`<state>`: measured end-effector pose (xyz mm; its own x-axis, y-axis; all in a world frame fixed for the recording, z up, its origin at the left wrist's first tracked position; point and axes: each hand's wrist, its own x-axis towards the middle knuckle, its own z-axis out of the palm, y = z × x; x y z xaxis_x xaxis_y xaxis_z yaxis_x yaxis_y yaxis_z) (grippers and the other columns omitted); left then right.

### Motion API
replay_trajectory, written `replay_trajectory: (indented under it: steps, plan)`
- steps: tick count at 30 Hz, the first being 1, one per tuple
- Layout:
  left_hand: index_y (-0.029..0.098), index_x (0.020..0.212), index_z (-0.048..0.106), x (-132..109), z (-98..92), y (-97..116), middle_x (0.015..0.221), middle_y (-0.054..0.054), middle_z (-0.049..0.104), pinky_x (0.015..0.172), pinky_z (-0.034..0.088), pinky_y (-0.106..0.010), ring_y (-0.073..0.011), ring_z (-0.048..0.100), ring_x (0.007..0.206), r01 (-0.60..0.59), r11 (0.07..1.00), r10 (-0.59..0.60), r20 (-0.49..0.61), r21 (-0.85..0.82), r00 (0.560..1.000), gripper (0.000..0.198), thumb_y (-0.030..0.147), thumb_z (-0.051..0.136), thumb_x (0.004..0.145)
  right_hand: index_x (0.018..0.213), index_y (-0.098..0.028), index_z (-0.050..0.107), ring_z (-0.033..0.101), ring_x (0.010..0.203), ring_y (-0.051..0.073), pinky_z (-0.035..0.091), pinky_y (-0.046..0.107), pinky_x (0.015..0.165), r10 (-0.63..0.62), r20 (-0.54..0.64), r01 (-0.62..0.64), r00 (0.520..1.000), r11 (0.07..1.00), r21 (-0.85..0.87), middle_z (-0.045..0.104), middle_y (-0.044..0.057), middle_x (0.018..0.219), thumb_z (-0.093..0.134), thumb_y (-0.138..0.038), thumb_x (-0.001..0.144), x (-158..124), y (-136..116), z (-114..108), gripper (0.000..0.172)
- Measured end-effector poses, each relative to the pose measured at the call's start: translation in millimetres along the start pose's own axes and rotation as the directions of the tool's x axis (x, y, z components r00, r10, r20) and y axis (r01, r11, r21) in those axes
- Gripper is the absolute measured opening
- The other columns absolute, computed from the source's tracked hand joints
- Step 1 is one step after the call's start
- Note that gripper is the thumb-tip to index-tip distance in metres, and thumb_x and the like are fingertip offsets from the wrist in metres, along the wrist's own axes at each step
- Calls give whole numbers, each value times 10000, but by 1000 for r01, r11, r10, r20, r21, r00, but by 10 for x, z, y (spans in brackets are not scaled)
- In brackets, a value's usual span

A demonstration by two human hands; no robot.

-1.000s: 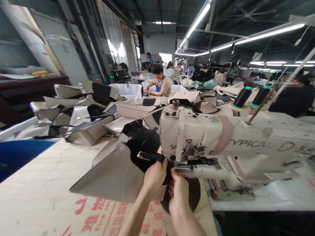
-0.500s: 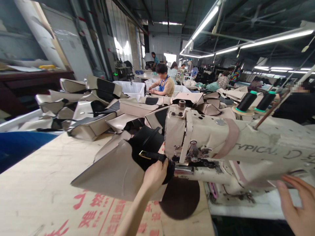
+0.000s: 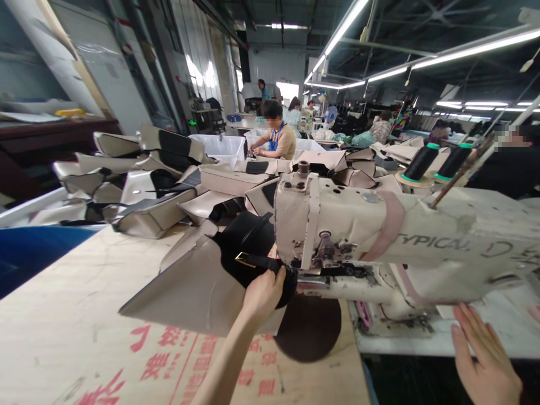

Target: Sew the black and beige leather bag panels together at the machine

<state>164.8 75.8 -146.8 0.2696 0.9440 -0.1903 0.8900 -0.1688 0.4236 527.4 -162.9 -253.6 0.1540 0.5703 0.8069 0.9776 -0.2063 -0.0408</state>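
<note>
My left hand (image 3: 262,297) is closed on a black strap (image 3: 264,262) at the sewing machine's needle end. A gold rectangular buckle (image 3: 244,259) sits at the strap's free end. Under it lies a beige and black leather bag piece (image 3: 189,287), spread over the table beside the machine. The sewing machine (image 3: 337,216) has a cream body; its presser area is partly hidden by my fingers and the black leather. My right hand (image 3: 485,351) is open, fingers stretched out, by the lower edge of the machine's body. I see nothing held in it.
A plywood table (image 3: 63,315) with red lettering carries the work, and a dark round flap (image 3: 310,329) lies under the machine arm. Behind is a heap of beige bag pieces (image 3: 156,211). Two black thread spools (image 3: 422,163) stand on the right. A co-worker (image 3: 276,135) sits beyond.
My right hand has moved left, closer to the machine's lower edge. My left hand keeps its hold on the strap. The view has shifted slightly.
</note>
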Motion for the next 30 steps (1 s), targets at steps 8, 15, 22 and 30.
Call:
replay_trajectory:
  steps: [8, 15, 22, 30]
  plan:
    - [139, 948, 608, -29, -3, 0, 905, -137, 679, 660, 398, -276, -247, 633, 858, -25, 999, 25, 0, 20, 1000, 466, 361, 199, 920, 1103, -167, 621, 603, 944, 249, 376, 424, 963, 144, -120, -143, 982, 990, 16, 644, 89, 1018, 443, -373, 891, 782, -453, -457, 345]
    - [146, 935, 609, 24, 11, -39, 875, -123, 670, 642, 388, -278, -245, 625, 836, -68, 993, 69, -9, 100, 998, 466, 344, 187, 926, 898, -183, 639, 592, 609, 140, 417, 207, 556, 163, 472, -445, 867, 679, 584, 648, 47, 750, 439, -403, 897, 953, -2223, -62, 298]
    - [163, 1023, 593, 53, 36, -97, 888, -112, 639, 654, 393, -272, -238, 609, 835, -168, 959, 168, 20, 229, 986, 350, 262, 281, 898, 680, -157, 568, 510, 558, 144, 300, 223, 553, 210, 610, -607, 764, 554, 570, 570, 48, 608, 602, -375, 787, 1356, -2930, 371, 246]
    - [158, 1056, 576, 29, 55, -76, 892, -128, 624, 662, 405, -300, -258, 610, 816, -207, 935, 211, 17, 288, 977, 374, 230, 245, 897, 562, -177, 512, 443, 508, 117, 306, 218, 524, 343, 741, -806, 577, 90, 586, 510, 3, 522, 541, -361, 798, 1226, -3126, 555, 301]
